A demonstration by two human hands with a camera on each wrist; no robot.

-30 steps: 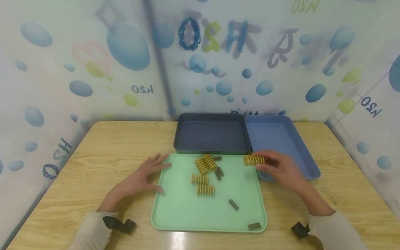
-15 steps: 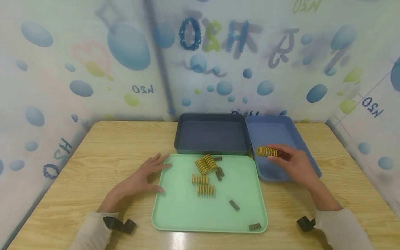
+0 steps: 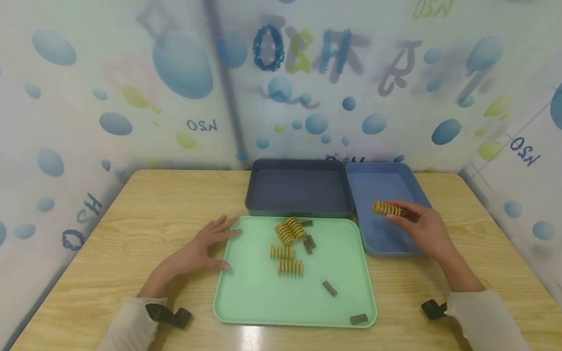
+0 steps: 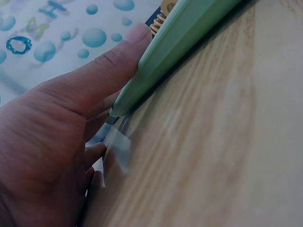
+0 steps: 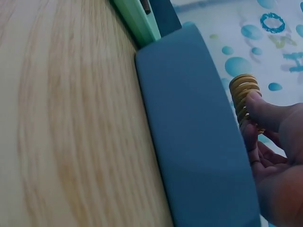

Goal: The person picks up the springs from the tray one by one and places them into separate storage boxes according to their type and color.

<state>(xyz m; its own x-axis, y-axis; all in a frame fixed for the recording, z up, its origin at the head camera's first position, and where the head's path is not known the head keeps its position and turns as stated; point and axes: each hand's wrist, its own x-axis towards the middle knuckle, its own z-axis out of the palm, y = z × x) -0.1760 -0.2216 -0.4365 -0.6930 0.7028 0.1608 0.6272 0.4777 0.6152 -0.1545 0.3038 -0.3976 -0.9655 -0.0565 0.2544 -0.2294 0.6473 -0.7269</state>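
Between thumb and fingers, my right hand (image 3: 423,226) pinches a yellow coil spring (image 3: 386,208) over the blue tray (image 3: 373,243) at the right. The right wrist view shows that spring (image 5: 244,92) above the tray's side wall (image 5: 189,132). My left hand (image 3: 204,246) rests at the left edge of the green tray (image 3: 263,302), fingers extended, thumb over the rim. On the green tray lie several yellow springs (image 3: 290,267), two of them side by side near the back. Small dark springs (image 3: 330,288) lie scattered there too, one (image 3: 358,319) in the front right corner.
A dark grey tray (image 3: 300,187) stands behind the green one, against the blue tray's left side. All the trays sit on a wooden table (image 3: 175,195). A patterned sheet (image 3: 175,122) rises behind the table and at both sides.
My right hand has carried the yellow spring rightward and slightly back, from over the green tray's right edge to over the blue tray. The left hand stays where it was.
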